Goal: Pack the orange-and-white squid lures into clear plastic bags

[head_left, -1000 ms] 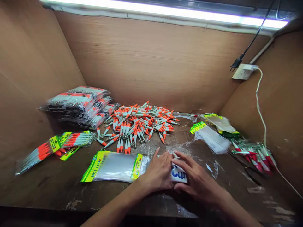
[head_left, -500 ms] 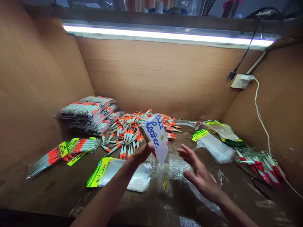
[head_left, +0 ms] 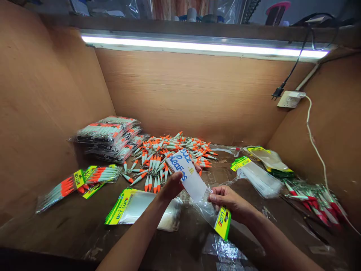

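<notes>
while your left hand [head_left: 173,186] holds white card [head_left: 194,182] with blue writing, thumb at its side and fingers behind, your right hand [head_left: 228,199] pinches clear bag [head_left: 208,213] with yellow top [head_left: 223,225], thumb and finger closed on it. card sits between your hands, low end at bag; can't tell if inside. past left fingers: big pile of orange and white lures [head_left: 153,171]. left of left fingers: flat bags [head_left: 141,205]. right of right fingers: red and white lures [head_left: 313,203].
</notes>
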Demonstrator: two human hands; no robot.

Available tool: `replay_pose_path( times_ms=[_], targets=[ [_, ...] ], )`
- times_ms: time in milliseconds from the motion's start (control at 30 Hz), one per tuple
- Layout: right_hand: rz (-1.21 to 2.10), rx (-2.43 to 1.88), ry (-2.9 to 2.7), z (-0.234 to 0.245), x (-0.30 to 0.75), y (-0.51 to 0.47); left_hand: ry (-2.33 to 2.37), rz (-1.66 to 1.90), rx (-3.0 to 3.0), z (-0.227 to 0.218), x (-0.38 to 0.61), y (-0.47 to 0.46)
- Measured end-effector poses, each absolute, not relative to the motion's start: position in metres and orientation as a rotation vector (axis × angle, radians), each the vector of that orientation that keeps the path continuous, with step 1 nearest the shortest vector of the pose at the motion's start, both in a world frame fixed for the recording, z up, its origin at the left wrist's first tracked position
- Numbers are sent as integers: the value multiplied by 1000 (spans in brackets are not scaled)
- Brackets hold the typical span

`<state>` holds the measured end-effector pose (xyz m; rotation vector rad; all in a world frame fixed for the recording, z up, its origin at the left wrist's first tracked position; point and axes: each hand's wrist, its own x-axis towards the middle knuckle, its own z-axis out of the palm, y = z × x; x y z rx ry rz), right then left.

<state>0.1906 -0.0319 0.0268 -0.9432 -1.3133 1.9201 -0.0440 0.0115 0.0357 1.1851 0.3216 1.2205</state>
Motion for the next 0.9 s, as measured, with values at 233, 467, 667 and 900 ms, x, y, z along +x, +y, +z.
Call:
replay_pose_path(
  times_ms=[233,467,667,900],
  targets=[
    [1540,-983,-1693,45,190,-8,421,1204,1159,42,-40,5],
    [870,-867,-1907,95,177,6,416,1040,1317,45,-38,5],
    [595,-793,-2155,124,141,-12,669,870,1659,60,-35,-2],
    [535,-792,-2165,128,144,-22,810,991,1866,69,-35,0]
  ],
)
